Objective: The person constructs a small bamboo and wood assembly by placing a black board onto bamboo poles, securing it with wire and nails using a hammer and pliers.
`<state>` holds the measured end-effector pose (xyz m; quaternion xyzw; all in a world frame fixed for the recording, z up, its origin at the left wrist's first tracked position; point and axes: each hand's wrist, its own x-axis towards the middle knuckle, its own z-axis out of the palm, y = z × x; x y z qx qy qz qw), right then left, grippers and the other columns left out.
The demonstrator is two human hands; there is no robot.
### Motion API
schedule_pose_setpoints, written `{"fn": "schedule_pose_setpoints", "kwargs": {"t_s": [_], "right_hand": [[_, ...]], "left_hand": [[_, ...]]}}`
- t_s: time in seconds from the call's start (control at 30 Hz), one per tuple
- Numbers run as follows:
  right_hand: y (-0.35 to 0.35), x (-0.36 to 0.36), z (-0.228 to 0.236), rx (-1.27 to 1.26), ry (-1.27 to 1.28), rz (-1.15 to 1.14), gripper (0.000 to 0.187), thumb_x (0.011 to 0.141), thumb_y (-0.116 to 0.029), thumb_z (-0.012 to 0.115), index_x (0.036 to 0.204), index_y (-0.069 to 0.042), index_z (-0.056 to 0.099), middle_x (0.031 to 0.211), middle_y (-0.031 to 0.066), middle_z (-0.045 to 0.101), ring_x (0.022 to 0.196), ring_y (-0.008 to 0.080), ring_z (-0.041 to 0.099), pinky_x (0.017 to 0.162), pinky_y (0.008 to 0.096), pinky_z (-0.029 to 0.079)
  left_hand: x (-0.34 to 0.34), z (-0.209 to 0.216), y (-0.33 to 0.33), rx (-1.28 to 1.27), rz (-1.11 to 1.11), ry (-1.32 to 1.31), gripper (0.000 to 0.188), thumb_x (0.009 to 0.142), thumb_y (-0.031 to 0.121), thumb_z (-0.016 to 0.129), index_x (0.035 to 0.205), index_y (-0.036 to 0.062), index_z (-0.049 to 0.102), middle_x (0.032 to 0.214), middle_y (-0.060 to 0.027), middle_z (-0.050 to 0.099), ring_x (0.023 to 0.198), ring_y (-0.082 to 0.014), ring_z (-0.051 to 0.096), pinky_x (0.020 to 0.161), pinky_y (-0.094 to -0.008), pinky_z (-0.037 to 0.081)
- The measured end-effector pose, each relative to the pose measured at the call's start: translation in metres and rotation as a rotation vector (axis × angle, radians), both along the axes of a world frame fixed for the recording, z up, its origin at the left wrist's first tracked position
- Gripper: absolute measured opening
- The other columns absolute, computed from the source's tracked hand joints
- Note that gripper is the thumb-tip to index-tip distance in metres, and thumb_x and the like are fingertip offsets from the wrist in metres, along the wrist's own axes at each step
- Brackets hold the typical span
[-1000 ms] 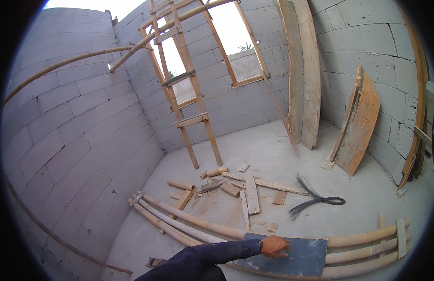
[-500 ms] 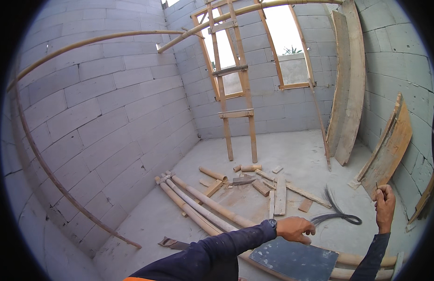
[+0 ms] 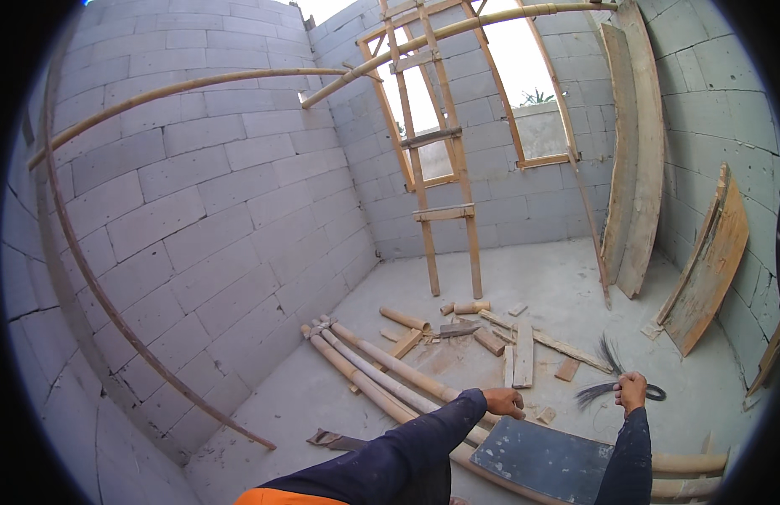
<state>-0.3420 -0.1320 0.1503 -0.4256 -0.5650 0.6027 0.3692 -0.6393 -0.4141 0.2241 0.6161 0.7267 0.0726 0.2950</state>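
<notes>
My right hand [image 3: 631, 392] is closed in front of a bent bundle of black wire [image 3: 656, 393] on the floor. Strands fan out beyond the fingers; whether the hand grips them or hovers over them, I cannot tell. My left hand [image 3: 503, 403] is stretched out over the bamboo poles [image 3: 381, 366], fingers loosely bent, with nothing visible in it. Below it, a dark, white-speckled flat sheet [image 3: 537, 459] lies across the poles. A handsaw [image 3: 335, 439] rests on the floor left of my left arm, partly hidden by the sleeve.
Wood and bamboo offcuts [image 3: 491, 337] litter the mid floor. A wooden ladder [image 3: 444, 212] stands before the window openings. Long planks [image 3: 641, 168] and a wooden panel [image 3: 707, 269] lean on the right wall. A thin pole [image 3: 154, 370] leans at the left; bamboo [image 3: 204, 77] crosses overhead.
My right hand has come down and left to the wire bundle; the thin dark piece that stuck up from its fingers no longer shows clearly. My left hand has shifted slightly left. The view has tilted.
</notes>
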Motion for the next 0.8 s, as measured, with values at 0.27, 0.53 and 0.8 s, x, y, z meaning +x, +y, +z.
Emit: {"fn": "schedule_pose_setpoints", "kwargs": {"t_s": [0.27,0.53,0.8], "right_hand": [[0.006,0.051,-0.030,-0.110,-0.053,-0.074,0.012,0.088,-0.003,0.059,0.097,-0.003,0.066,0.074,0.0082,0.064,0.053,0.0153,0.057,0.041,0.0327,0.046],[-0.005,0.022,-0.027,-0.087,-0.103,-0.003,0.011,0.087,-0.003,0.060,0.096,-0.002,0.066,0.072,0.0093,0.066,0.052,0.0165,0.059,0.041,0.0336,0.048],[-0.004,0.019,-0.038,-0.129,-0.117,0.071,0.017,0.088,0.000,0.058,0.102,-0.002,0.066,0.074,0.0126,0.071,0.052,0.0174,0.061,0.042,0.0340,0.049]], "left_hand": [[0.002,0.009,0.005,0.020,-0.011,-0.047,0.062,0.094,0.046,0.075,0.128,-0.0065,0.072,0.124,-0.0242,0.075,0.117,-0.0354,0.071,0.103,-0.0416,0.053],[0.014,0.014,0.010,0.015,0.011,-0.065,0.061,0.094,0.045,0.075,0.127,-0.0065,0.072,0.124,-0.0245,0.075,0.116,-0.0353,0.072,0.102,-0.0415,0.053],[0.002,0.002,0.009,0.009,0.036,-0.034,0.059,0.090,0.047,0.077,0.122,-0.0026,0.077,0.117,-0.0229,0.078,0.112,-0.0359,0.073,0.098,-0.0422,0.055]]}}
